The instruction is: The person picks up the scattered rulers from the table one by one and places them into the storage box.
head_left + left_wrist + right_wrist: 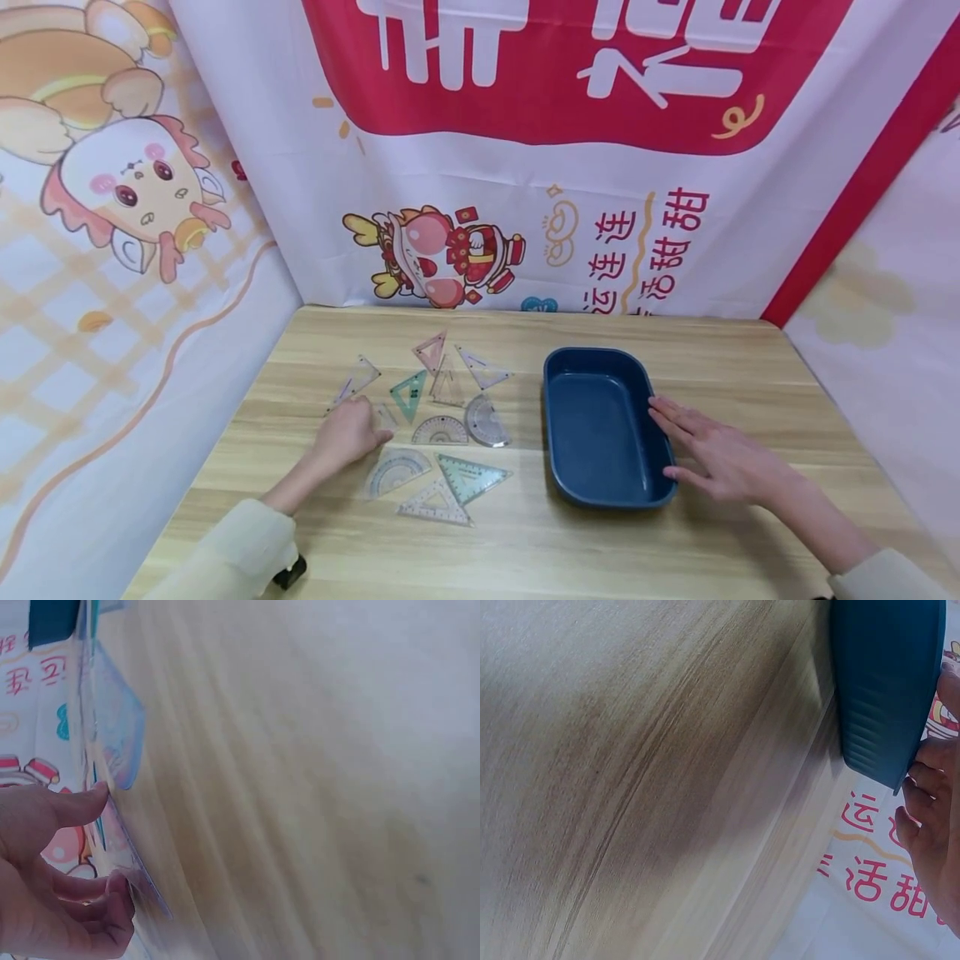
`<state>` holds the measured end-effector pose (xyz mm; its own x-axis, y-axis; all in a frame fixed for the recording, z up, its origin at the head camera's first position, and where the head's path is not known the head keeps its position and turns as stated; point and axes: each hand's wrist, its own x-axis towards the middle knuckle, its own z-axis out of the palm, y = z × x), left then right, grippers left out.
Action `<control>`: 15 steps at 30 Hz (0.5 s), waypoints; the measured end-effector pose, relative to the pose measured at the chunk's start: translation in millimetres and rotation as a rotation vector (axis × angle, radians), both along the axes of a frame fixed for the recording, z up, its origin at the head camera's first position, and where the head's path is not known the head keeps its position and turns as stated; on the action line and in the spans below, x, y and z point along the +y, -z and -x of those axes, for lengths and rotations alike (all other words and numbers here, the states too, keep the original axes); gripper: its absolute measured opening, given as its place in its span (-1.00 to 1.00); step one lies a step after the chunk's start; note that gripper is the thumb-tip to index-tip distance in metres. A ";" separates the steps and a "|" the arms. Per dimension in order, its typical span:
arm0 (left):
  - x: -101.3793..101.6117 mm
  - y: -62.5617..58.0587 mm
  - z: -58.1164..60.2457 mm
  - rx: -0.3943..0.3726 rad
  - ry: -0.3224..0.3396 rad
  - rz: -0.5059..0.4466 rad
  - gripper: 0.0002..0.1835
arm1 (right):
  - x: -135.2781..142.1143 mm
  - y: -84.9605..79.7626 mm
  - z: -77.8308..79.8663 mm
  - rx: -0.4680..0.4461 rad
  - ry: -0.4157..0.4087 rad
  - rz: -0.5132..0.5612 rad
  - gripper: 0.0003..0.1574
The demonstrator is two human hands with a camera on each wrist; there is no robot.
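My left grip [347, 433] is resting curled beside a clear set square [345, 388], pinching or not I cannot tell; my right grip [716, 454] is touching the blue box [600, 442], fingers straight. Protractors [440, 427] are lying left of it; seemingly I'm only beginning.

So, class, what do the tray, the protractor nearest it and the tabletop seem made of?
Tray: probably moulded plastic, satin; smooth, rounded corners.
Protractor: likely glossy plastic; see-through, with shiny edges.
Tabletop: wood or wood-look laminate, satin; streaky grain.

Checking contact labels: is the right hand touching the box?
Touching. The head view shows the right hand with fingertips and thumb on the box at its right rim; the right wrist view shows fingers there too.
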<state>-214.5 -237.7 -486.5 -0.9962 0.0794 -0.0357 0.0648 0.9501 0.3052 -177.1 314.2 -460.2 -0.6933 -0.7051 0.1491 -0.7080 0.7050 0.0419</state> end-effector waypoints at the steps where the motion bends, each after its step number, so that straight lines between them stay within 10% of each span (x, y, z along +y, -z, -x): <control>1: -0.7 -0.5 0.9 -0.017 -0.008 -0.022 -0.54 | -0.1 0.0 -0.6 0.001 -0.002 0.002 -0.01; 15: -7.4 -1.9 2.4 0.007 0.053 -0.170 -0.79 | -1.3 -2.7 -4.4 0.014 -0.049 -0.008 -0.05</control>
